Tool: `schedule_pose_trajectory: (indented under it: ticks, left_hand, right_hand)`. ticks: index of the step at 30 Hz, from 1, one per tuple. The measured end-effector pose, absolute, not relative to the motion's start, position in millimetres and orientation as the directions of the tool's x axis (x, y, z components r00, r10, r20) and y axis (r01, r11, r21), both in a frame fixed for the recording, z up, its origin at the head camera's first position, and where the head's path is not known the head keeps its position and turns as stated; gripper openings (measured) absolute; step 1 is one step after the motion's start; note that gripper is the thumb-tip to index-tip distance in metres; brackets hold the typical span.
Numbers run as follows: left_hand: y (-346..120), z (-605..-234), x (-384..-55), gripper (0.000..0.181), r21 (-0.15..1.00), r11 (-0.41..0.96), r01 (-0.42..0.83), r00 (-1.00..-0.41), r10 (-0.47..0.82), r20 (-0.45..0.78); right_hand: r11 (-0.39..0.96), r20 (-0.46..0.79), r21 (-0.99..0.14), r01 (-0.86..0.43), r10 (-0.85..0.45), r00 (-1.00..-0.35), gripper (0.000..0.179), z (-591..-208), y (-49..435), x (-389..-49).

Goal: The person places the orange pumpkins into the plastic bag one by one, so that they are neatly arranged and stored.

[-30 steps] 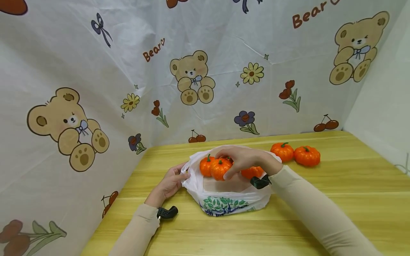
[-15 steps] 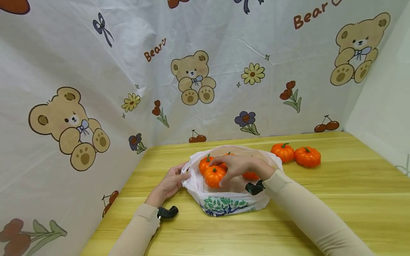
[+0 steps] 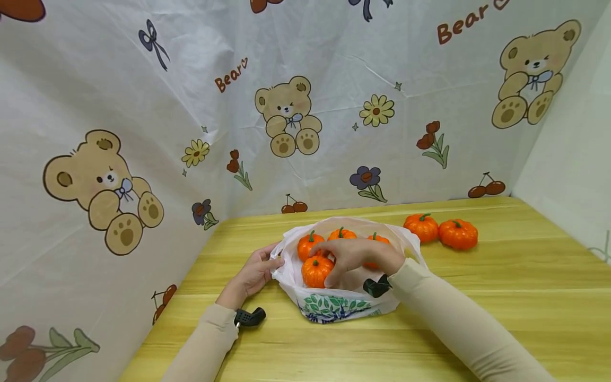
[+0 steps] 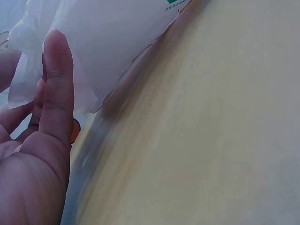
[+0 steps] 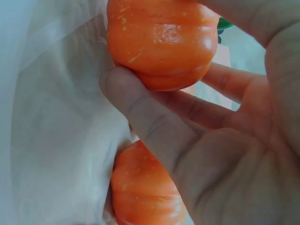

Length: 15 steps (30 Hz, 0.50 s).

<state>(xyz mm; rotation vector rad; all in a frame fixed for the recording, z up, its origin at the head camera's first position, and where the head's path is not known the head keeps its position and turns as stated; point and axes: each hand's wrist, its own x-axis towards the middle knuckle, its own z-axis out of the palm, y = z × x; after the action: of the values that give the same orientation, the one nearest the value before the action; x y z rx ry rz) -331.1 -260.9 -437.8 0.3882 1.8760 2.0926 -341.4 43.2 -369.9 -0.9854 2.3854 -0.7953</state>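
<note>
A white plastic bag with a green tree print lies open-mouthed on the table. My left hand pinches its left rim between thumb and fingers; the left wrist view shows the thin plastic by the thumb. Inside the bag, my right hand holds a small orange pumpkin near the front left of the opening. Thumb and fingers lie around that pumpkin in the right wrist view. Behind it sit more pumpkins: one at left, one at the back, and one partly covered by the right hand.
Two more orange pumpkins, one beside the other, rest on the wooden table right of the bag. A white sheet printed with bears and flowers hangs behind and at left. A white wall stands at right.
My right hand has moved the pumpkin down and slightly left, toward the bag's near side, uncovering the pumpkins behind. My left hand has stayed at the rim.
</note>
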Motion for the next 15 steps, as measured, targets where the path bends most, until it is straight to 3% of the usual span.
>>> schedule_pose_trajectory:
  ticks: [15]
  left_hand:
    - [-262.2,-438.9,-331.5,0.068,0.994,-0.104,-0.04,-0.915,0.404,0.006]
  right_hand:
    - [0.618,-0.215,-0.619,-0.485,-0.727,-0.652,0.071,-372.6,42.7,-341.2]
